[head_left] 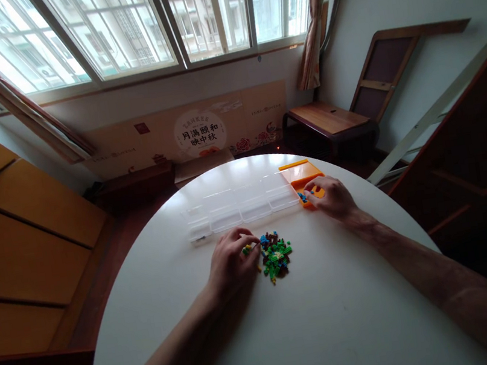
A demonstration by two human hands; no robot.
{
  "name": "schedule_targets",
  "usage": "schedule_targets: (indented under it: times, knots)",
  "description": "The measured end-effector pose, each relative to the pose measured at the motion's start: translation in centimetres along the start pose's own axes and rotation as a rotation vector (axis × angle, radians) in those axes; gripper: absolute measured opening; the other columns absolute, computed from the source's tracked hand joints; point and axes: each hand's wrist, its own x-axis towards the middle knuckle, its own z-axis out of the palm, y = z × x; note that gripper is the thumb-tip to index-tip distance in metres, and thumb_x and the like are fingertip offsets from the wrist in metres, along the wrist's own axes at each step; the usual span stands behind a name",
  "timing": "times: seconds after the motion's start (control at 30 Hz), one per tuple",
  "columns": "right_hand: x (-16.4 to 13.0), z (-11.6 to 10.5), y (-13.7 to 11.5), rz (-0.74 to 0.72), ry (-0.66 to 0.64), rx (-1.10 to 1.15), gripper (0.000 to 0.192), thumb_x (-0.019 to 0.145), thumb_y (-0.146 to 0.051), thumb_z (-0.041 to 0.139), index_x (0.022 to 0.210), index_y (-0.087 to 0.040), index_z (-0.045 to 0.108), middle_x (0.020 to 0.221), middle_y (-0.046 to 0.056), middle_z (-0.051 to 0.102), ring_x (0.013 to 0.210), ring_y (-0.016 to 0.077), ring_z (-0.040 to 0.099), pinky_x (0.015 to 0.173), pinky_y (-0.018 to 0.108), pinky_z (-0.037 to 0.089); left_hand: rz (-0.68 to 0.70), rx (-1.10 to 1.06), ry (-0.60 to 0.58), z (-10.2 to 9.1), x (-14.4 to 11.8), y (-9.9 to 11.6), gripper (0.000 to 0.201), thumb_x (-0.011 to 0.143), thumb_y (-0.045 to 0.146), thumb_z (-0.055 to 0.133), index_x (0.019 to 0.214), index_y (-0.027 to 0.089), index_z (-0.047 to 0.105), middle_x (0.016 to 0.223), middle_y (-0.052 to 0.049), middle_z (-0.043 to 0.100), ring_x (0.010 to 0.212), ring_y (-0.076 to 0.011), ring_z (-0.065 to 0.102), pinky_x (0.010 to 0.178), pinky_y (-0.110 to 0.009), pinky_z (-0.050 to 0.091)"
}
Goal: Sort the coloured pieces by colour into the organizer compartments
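Note:
A heap of small toy building bricks (277, 255), mostly green with blue, brown and yellow ones, lies on the white round table. My left hand (234, 256) rests at the heap's left edge, its fingers curled together; yellow and green bricks show by the fingertips, and what they grip is hidden. Further back, my right hand (330, 196) reaches into an open orange box (302, 183). Its thumb and forefinger pinch at a small blue brick, just above other blue bricks (302, 197) in the box.
Left of the orange box stands a row of clear plastic boxes (254, 208) with raised lids; a small dark piece lies in the leftmost. The white table's (336, 315) rounded edge surrounds the work. A wooden stool (329, 118) and a printed carton (199, 128) are beyond it.

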Motion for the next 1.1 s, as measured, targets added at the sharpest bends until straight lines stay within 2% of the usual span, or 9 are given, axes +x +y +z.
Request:
schedule_targets:
  times: [0.33, 0.57, 0.9, 1.0, 1.1]
  knots:
    - [0.0, 0.1, -0.5, -0.016, -0.009, 0.043, 0.013, 0.096, -0.036, 0.069, 0.091, -0.025, 0.074, 0.096, 0.006, 0.081, 0.088, 0.0279, 0.072, 0.088, 0.043, 0.054, 0.004, -0.035, -0.006, 0.3, 0.6, -0.2, 0.005, 0.1, 0.032, 0.081, 0.1, 0.03, 0.087, 0.114, -0.004, 0.079, 0.102, -0.0249, 0.075, 0.094, -0.042, 0.057]
    - [0.0, -0.1, -1.0, -0.024, -0.024, 0.063, 0.014, 0.098, -0.036, 0.068, 0.092, -0.025, 0.073, 0.099, 0.006, 0.082, 0.093, 0.0288, 0.073, 0.091, 0.045, 0.055, -0.005, -0.11, -0.006, 0.3, 0.9, -0.2, 0.012, 0.098, 0.022, 0.079, 0.1, 0.031, 0.087, 0.113, -0.003, 0.079, 0.1, -0.0225, 0.076, 0.094, -0.039, 0.059]
    - [0.0, 0.0, -1.6, -0.039, -0.02, 0.074, 0.013, 0.099, -0.035, 0.069, 0.091, -0.024, 0.072, 0.097, 0.006, 0.081, 0.093, 0.0297, 0.073, 0.095, 0.048, 0.056, -0.005, -0.098, 0.004, 0.3, 1.1, -0.2, 0.005, 0.097, 0.024, 0.083, 0.096, 0.029, 0.085, 0.111, -0.004, 0.079, 0.103, -0.024, 0.076, 0.094, -0.041, 0.059]
    - [0.1, -0.2, -2.5, -0.076, -0.017, 0.091, 0.011, 0.1, -0.031, 0.069, 0.092, -0.025, 0.072, 0.095, 0.006, 0.079, 0.092, 0.029, 0.072, 0.092, 0.046, 0.056, 0.022, -0.064, 0.005, 0.1, 1.1, 0.1, 0.006, 0.098, 0.022, 0.081, 0.096, 0.027, 0.082, 0.111, -0.004, 0.08, 0.103, -0.024, 0.076, 0.097, -0.041, 0.057]
    - [-0.2, -0.5, -4.0, -0.18, -0.047, 0.158, 0.008, 0.101, -0.026, 0.068, 0.095, -0.025, 0.073, 0.094, 0.006, 0.077, 0.093, 0.0277, 0.072, 0.091, 0.044, 0.056, 0.063, -0.05, 0.03, -0.2, 1.2, 0.4, 0.006, 0.102, 0.022, 0.076, 0.098, 0.025, 0.079, 0.112, -0.005, 0.08, 0.105, -0.024, 0.076, 0.099, -0.042, 0.056]
